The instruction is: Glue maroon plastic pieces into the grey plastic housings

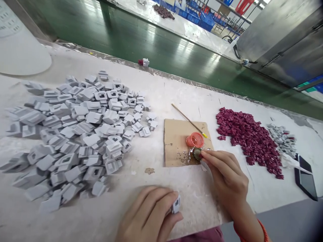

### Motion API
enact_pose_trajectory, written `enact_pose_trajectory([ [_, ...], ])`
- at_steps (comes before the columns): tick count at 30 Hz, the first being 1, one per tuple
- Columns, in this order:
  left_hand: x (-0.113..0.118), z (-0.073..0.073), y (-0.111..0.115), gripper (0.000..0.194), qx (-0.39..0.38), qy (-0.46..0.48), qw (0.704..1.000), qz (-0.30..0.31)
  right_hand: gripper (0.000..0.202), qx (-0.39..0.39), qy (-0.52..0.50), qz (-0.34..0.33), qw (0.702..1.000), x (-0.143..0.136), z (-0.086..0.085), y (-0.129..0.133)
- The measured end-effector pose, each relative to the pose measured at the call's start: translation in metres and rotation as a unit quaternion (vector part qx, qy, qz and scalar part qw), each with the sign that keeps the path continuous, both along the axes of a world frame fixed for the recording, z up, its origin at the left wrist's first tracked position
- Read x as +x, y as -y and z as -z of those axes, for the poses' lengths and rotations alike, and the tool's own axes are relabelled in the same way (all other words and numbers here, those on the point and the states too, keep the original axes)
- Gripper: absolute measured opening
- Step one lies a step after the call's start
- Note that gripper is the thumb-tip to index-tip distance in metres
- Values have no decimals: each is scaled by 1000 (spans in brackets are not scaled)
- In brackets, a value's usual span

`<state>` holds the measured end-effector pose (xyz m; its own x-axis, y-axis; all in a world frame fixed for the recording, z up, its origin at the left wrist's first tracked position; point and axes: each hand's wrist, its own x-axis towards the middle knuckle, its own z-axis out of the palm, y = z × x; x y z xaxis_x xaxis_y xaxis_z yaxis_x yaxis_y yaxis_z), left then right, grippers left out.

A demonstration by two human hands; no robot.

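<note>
My left hand [153,213] is closed around a small grey plastic housing [176,204], whose end with a square opening shows between thumb and fingertips. My right hand [225,174] is pinched at the edge of a round metal cap [197,154] with liquid in it. A speck of maroon shows at those fingertips; most of that small piece is hidden. The cap sits on a wet square of cardboard [174,134], beside an orange-red plastic cup [195,139]. Across the cardboard's far edge lies a thin stick [186,117] with a yellow end.
A big heap of grey housings [83,124] spreads to the left. On the right lie a pile of maroon parts [244,134], a smaller grey pile [282,139] and a black phone-like device [306,176]. A green conveyor belt [151,43] runs behind the table.
</note>
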<state>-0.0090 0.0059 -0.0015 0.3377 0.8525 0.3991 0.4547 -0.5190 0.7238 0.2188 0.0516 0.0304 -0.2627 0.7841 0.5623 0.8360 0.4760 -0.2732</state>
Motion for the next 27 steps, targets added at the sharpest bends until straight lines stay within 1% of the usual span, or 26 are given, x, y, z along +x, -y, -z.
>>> enact_pose_trajectory([
  [2, 0, 1, 0, 16, -1, -3, 1000, -2, 36, -1, 3, -4, 1000, 0, 1, -1],
  [6, 6, 1, 5, 14, -16, 9, 999, -43, 35, 0, 8, -6, 1000, 1, 2, -4],
  [9, 9, 1, 8, 14, -24, 23, 998, -52, 35, 7, 3, -3, 1000, 0, -1, -3],
  [11, 8, 1, 8, 13, -24, 30, 998, -55, 37, 9, -25, -4, 1000, -2, -6, 3],
  [13, 7, 0, 6, 13, -21, 30, 998, -57, 39, -4, -77, 1, 997, -9, -12, 15],
  [15, 5, -1, 5, 13, -17, 27, 998, -45, 38, -46, -123, -14, 991, -17, -16, 31],
  [16, 4, -1, 4, 14, -17, 27, 999, -39, 36, -68, -140, -33, 987, -22, -17, 38],
  [19, 2, -2, 3, 15, -20, 31, 999, -31, 32, -133, -156, -115, 972, -35, -13, 54],
  [20, 2, -3, 3, 15, -24, 31, 999, -32, 32, -145, -161, -127, 968, -38, -10, 57],
  [22, 1, -4, 4, 17, -32, 27, 999, -31, 33, -157, -169, -134, 964, -43, -3, 59],
  [24, 2, -4, 5, 19, -40, 24, 999, -27, 32, -154, -175, -125, 964, -45, 2, 58],
  [27, 2, -5, 6, 20, -44, 25, 998, -32, 33, -159, -159, -134, 965, -45, 5, 57],
])
